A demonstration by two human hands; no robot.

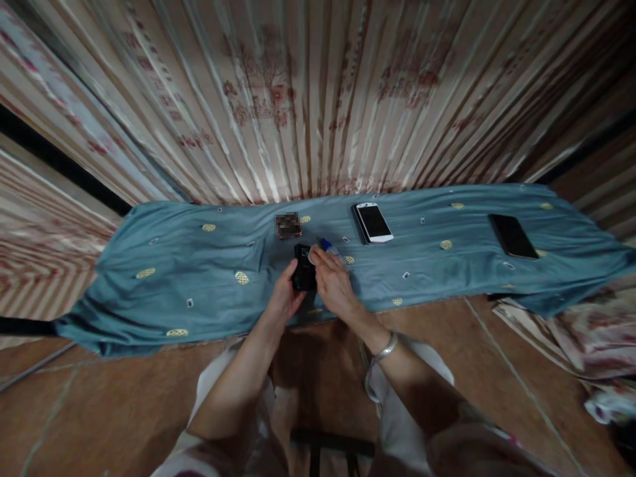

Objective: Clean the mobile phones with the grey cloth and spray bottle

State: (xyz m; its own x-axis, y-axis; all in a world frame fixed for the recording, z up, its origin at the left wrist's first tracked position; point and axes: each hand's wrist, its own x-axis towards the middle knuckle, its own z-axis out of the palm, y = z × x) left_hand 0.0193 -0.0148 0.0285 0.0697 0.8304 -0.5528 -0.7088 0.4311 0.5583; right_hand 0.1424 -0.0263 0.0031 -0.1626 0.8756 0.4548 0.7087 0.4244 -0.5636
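Near the middle of the blue cloth, my left hand [285,290] is closed around the lower left side of a black phone [301,268], its back with a camera area apparently turned up. The fingers of my right hand [336,281] press together on a small white piece, perhaps a wipe or pad [313,254], at the phone's upper right edge. Just beyond those fingers lies a clear item with a blue cap [326,244], partly hidden by the hand. A small dark box-like thing [289,226], its face blurred out, sits behind the black phone.
A white phone [375,222] lies on a dark one to the right. Farther right rests another dark phone [513,236]. The patterned blue cloth [199,265] covers a long narrow table, with a pleated curtain [298,99] close behind it. Below is a dark stool [332,442].
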